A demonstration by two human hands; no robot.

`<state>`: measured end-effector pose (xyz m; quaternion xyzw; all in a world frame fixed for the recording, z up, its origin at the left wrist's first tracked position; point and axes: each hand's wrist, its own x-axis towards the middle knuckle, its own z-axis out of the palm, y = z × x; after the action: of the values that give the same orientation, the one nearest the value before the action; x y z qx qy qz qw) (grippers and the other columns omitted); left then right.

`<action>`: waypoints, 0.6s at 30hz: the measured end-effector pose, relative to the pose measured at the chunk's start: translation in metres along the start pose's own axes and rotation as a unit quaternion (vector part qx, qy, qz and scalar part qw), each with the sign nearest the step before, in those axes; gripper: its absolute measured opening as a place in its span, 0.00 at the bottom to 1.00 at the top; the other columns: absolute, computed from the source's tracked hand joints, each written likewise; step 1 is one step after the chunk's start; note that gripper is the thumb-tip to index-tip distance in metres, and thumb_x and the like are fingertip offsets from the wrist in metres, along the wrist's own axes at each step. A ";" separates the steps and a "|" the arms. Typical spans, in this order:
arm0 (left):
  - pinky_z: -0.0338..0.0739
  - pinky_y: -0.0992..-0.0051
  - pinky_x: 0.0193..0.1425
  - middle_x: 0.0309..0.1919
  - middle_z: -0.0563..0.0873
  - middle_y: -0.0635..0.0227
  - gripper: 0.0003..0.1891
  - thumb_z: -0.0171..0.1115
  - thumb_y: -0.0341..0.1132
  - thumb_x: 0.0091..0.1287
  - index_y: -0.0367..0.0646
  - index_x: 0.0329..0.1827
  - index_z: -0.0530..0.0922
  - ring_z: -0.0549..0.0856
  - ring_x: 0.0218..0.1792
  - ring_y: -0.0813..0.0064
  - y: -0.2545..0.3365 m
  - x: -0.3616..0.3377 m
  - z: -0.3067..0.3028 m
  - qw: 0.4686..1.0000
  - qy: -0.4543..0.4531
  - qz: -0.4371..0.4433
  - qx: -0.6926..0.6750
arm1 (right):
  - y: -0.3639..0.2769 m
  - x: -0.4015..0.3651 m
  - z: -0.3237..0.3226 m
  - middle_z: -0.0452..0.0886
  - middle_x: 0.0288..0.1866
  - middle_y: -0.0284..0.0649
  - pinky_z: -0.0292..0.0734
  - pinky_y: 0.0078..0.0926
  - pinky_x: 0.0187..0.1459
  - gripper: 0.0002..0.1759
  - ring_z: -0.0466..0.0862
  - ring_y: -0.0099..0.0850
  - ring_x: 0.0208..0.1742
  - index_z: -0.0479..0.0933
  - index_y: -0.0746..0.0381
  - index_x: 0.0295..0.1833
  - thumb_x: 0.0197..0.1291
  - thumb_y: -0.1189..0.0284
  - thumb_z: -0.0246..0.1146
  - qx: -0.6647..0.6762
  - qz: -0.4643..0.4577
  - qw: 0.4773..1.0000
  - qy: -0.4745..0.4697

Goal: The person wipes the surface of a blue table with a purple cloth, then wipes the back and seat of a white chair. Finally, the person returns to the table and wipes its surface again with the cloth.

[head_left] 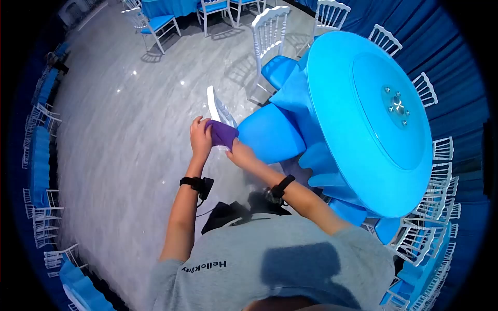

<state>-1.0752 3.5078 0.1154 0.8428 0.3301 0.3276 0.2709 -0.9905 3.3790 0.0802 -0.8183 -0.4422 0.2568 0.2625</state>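
Observation:
A purple cloth (223, 134) is stretched between my two hands, lying over the top of a white chair back (222, 110). On its left side, my left hand (200, 138) has its fingers curled over the cloth's edge. My right hand (239, 152) grips the cloth's right corner, low and close to the blue chair seat (272, 136). Part of the chair back is hidden behind the cloth and hands. Each wrist wears a black band.
To the right stands a round table (332, 119) with a bright blue cover and a turntable (386, 111). Another white chair (270, 36) is beyond the seat. Pale marble floor (119, 140) spreads leftward, with rows of chairs and blue-covered tables along the far left.

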 end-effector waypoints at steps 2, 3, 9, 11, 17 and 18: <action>0.65 0.64 0.61 0.56 0.72 0.53 0.17 0.53 0.23 0.58 0.41 0.52 0.76 0.71 0.57 0.53 -0.024 0.019 0.008 0.999 -0.032 0.012 0.011 | -0.003 0.026 -0.007 0.77 0.41 0.60 0.74 0.47 0.42 0.32 0.80 0.53 0.40 0.63 0.74 0.53 0.51 0.62 0.64 -0.004 0.021 0.999 -0.024; 0.65 0.64 0.61 0.56 0.72 0.53 0.17 0.53 0.23 0.58 0.41 0.52 0.76 0.71 0.57 0.53 -0.029 0.032 0.012 0.999 -0.032 0.017 0.004 | -0.005 0.038 -0.010 0.78 0.41 0.59 0.75 0.46 0.42 0.33 0.80 0.53 0.40 0.63 0.74 0.53 0.48 0.64 0.65 -0.004 0.027 0.999 -0.039; 0.49 0.39 0.65 0.64 0.64 0.53 0.35 0.63 0.27 0.42 0.46 0.61 0.69 0.60 0.66 0.49 -0.041 0.111 0.012 0.908 -0.281 0.282 0.127 | 0.004 0.062 0.008 0.75 0.49 0.58 0.70 0.41 0.54 0.40 0.76 0.50 0.52 0.61 0.68 0.61 0.39 0.68 0.66 0.124 0.072 0.990 -0.013; 0.50 0.40 0.65 0.59 0.70 0.55 0.32 0.64 0.28 0.41 0.47 0.56 0.72 0.64 0.64 0.53 -0.051 0.137 0.027 0.851 -0.373 0.359 0.092 | 0.007 0.050 0.021 0.72 0.54 0.57 0.67 0.41 0.57 0.43 0.73 0.49 0.56 0.58 0.67 0.63 0.40 0.66 0.66 0.130 0.099 0.986 0.046; 0.62 0.53 0.62 0.35 0.82 0.64 0.22 0.70 0.38 0.45 0.48 0.45 0.78 0.80 0.46 0.64 -0.078 0.198 0.066 0.672 -0.519 0.529 0.013 | -0.034 0.038 0.021 0.80 0.42 0.50 0.75 0.41 0.44 0.32 0.80 0.49 0.44 0.68 0.54 0.58 0.43 0.62 0.66 0.056 0.291 0.945 0.140; 0.66 0.53 0.57 0.30 0.82 0.65 0.17 0.69 0.40 0.47 0.48 0.40 0.78 0.81 0.43 0.64 -0.081 0.209 0.072 0.658 -0.482 0.578 -0.001 | -0.044 0.038 0.019 0.80 0.41 0.49 0.75 0.42 0.43 0.31 0.80 0.49 0.43 0.69 0.55 0.57 0.44 0.63 0.66 0.034 0.314 0.936 0.158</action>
<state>-0.9346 3.6948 0.0928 0.9033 -0.4010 -0.0333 0.1488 -1.0105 3.4358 0.0883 -0.9360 -0.1068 0.2081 0.2632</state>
